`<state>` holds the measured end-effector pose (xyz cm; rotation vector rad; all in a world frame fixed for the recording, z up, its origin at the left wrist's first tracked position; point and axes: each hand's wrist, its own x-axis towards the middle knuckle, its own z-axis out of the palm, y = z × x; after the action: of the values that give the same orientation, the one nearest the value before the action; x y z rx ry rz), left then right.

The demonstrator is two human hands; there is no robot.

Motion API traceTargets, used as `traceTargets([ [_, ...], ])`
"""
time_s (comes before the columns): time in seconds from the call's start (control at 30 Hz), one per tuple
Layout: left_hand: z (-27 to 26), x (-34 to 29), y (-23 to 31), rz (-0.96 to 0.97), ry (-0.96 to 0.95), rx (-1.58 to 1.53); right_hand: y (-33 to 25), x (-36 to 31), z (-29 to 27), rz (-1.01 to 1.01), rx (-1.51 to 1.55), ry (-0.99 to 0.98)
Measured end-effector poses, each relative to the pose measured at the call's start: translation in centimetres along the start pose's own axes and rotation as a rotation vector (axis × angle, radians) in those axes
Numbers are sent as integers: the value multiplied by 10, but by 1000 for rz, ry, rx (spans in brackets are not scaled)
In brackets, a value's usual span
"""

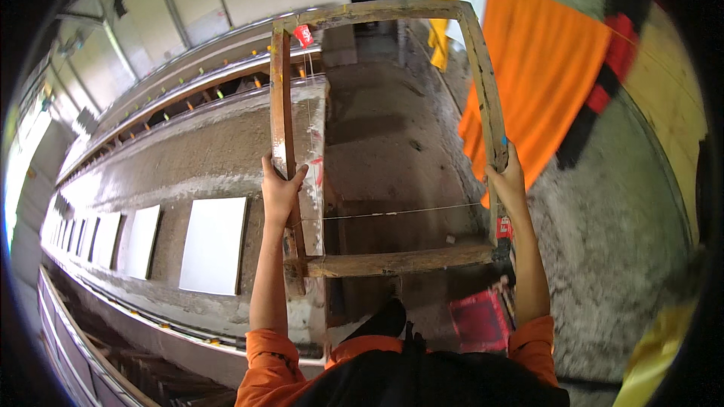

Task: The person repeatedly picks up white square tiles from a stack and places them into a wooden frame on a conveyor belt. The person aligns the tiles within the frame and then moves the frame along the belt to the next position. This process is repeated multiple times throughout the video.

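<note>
Out in front of me I hold a large rectangular wooden frame (388, 262), its middle open so that the floor shows through. My left hand (281, 190) grips the left side bar, thumb and fingers around the wood. On the opposite bar my right hand (510, 181) is closed at about the same height. A thin string (422, 212) runs across the frame near its lower bar, and another hangs down close to the left bar. Red tape pieces (303, 35) stick to the upper left corner and the lower right.
To the left stretches a long table (219, 128) carrying a row of white rectangular panels (214, 245). An orange cloth (520, 68) hangs on the right beside yellow, white and dark garments. A red-framed screen (481, 320) stands low near my right forearm. Concrete floor (385, 151) lies ahead.
</note>
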<state>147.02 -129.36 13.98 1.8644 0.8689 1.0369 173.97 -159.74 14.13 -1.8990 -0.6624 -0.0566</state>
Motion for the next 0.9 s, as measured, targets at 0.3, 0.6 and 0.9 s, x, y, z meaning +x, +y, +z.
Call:
traceTargets([
  [0.3,30,105,-35,45,241,244,5,187,123,-90,69,-275],
  [0.6,78,205,-52,-96,362,379,33,361,208,3,255,-559],
  [0.9,192,337,-76,-182,617,195,64,564,304,-131,260,-720],
])
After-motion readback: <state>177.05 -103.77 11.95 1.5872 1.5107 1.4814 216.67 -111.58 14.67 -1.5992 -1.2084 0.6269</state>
